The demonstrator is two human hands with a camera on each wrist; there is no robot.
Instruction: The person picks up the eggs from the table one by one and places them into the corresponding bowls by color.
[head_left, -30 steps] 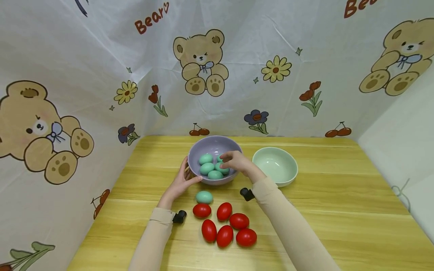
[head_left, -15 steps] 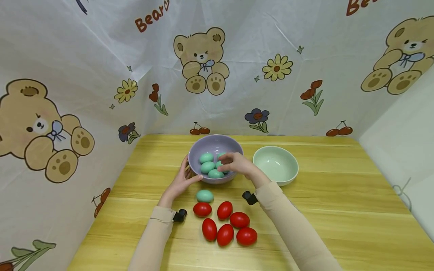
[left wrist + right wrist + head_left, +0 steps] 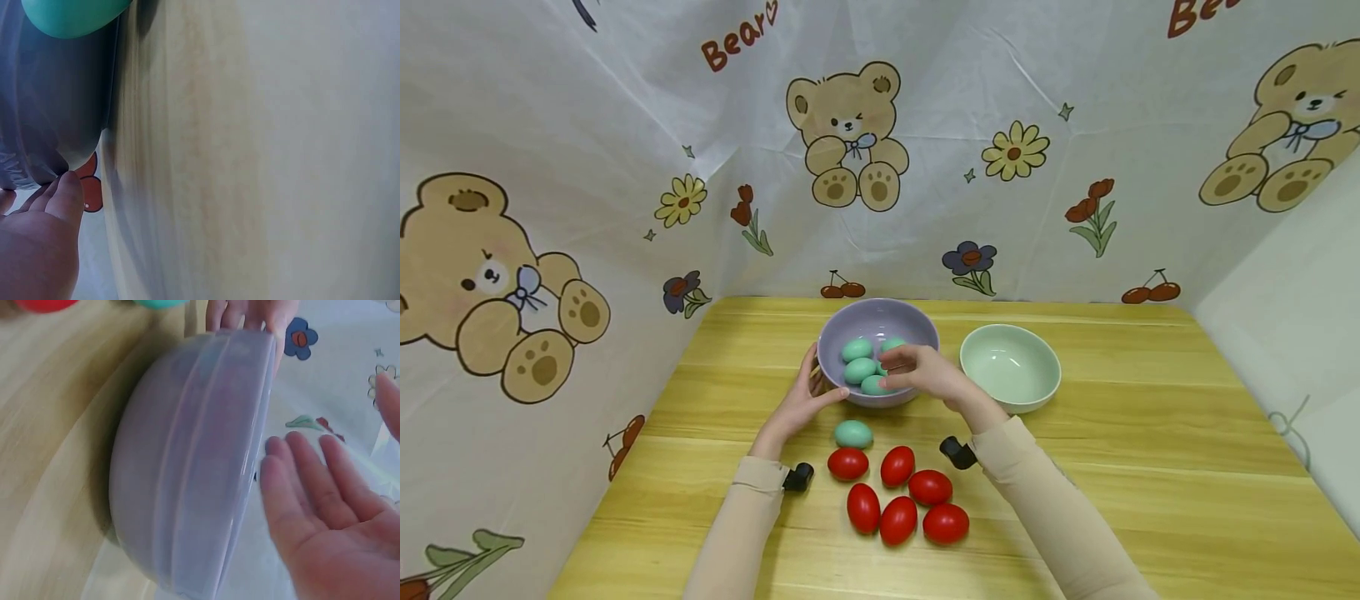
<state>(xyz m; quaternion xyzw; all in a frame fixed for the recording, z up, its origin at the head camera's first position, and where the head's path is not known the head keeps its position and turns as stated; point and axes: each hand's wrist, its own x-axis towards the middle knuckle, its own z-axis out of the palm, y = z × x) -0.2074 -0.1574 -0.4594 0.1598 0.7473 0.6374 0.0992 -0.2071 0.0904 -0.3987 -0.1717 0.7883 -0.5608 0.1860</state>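
Note:
In the head view a purple bowl [image 3: 880, 312] holds several green eggs [image 3: 859, 371]. My left hand [image 3: 792, 412] grips its left side, thumb at the near rim and fingers along the outer wall. Over the bowl's right half hovers my right hand [image 3: 931, 373], which hides part of the eggs. Seen from the right wrist, that hand [image 3: 331, 519] has parted, gently bent fingers with nothing between them, apart from the bowl [image 3: 169, 469]. One green egg [image 3: 853, 434] lies on the table in front of the bowl; several red eggs [image 3: 898, 521] lie nearer.
A pale green bowl [image 3: 1011, 367] with nothing in it stands right of the purple one, behind my right forearm. The wooden table [image 3: 1150, 433] meets a fabric backdrop [image 3: 880, 250] at the back and left side.
My right hand has drawn back slightly toward me and lowered in view, over the bowl's right side. The left hand keeps its hold. The eggs and bowls stay put.

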